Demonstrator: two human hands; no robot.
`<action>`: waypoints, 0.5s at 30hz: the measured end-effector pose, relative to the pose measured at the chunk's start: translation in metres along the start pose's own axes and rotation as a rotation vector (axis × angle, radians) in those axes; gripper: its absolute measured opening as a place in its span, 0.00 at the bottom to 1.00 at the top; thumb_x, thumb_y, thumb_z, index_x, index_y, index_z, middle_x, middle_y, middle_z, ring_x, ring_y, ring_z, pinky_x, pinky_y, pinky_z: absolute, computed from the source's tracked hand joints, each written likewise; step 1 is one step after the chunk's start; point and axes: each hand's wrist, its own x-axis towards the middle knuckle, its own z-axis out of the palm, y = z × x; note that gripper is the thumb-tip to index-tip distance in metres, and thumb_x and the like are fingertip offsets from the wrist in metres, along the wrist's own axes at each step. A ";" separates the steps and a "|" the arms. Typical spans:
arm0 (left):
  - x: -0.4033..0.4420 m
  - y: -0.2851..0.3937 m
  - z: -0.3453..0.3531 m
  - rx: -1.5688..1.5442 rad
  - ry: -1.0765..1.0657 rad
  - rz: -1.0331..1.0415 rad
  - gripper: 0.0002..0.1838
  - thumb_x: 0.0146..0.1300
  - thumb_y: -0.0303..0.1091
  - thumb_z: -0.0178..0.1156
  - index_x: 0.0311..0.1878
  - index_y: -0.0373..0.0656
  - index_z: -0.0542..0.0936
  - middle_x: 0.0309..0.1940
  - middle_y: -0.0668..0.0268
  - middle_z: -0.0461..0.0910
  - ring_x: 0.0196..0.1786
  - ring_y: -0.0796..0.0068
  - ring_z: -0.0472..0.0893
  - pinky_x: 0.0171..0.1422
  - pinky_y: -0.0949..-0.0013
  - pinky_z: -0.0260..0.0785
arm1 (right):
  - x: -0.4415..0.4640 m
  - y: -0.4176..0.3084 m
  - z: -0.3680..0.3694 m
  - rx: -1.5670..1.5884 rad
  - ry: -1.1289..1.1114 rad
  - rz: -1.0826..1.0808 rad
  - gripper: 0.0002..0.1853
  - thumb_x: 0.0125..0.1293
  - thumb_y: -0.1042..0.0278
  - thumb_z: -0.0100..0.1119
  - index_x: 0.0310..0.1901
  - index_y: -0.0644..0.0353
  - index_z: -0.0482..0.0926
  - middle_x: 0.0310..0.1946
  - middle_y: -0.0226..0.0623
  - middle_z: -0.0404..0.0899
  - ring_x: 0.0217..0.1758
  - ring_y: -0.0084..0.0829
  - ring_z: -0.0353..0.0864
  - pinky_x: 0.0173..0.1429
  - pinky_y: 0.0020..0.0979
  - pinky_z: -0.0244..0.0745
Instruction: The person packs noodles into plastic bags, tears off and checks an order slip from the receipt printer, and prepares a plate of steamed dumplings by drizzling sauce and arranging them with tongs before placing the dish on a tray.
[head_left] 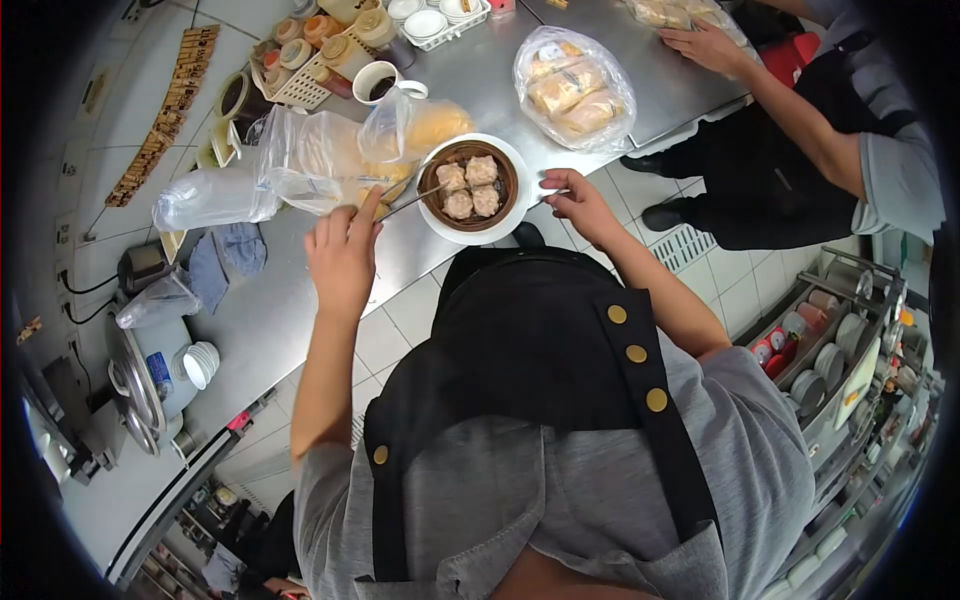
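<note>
My left hand (345, 250) is closed round a pair of metal tongs (405, 204), whose tips reach to the siu mai (452, 178) at the left. Several of these pale dumplings sit together in a round brown steamer basket (424, 203). The basket rests on a white plate (516, 160) near the counter's front edge. Beside the plate's right rim, my right hand (580, 205) has its fingers curled, thumb and forefinger slightly apart, with nothing visible between them. Whether its fingertips touch the rim is hard to see.
Plastic bags of yellowish food (435, 125) lie behind the plate. A white cup (378, 84) and a basket of sauce bottles (303, 92) stand farther back. Another bag of wrapped food (575, 90) lies right. A co-worker (800, 150) stands at right, one hand on packages (665, 14).
</note>
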 end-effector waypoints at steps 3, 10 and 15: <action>0.029 0.001 -0.001 0.176 -0.081 0.153 0.28 0.64 0.33 0.63 0.68 0.64 0.77 0.45 0.72 0.76 0.50 0.71 0.75 0.60 0.54 0.63 | -0.005 -0.004 -0.017 0.008 -0.019 -0.029 0.23 0.70 0.75 0.59 0.65 0.56 0.71 0.56 0.33 0.78 0.48 0.23 0.78 0.50 0.28 0.76; 0.070 0.006 -0.018 0.470 -0.124 0.381 0.27 0.66 0.38 0.60 0.70 0.66 0.76 0.46 0.72 0.76 0.53 0.72 0.75 0.60 0.53 0.62 | -0.014 0.001 -0.044 0.069 0.027 0.006 0.22 0.69 0.78 0.57 0.64 0.57 0.73 0.55 0.32 0.79 0.47 0.22 0.79 0.50 0.27 0.76; 0.085 0.011 -0.037 0.360 -0.163 0.417 0.27 0.64 0.33 0.57 0.68 0.64 0.76 0.46 0.70 0.76 0.53 0.71 0.75 0.61 0.55 0.62 | -0.017 -0.018 -0.044 -0.084 0.078 -0.095 0.19 0.71 0.74 0.58 0.62 0.57 0.75 0.54 0.32 0.79 0.49 0.22 0.79 0.51 0.27 0.75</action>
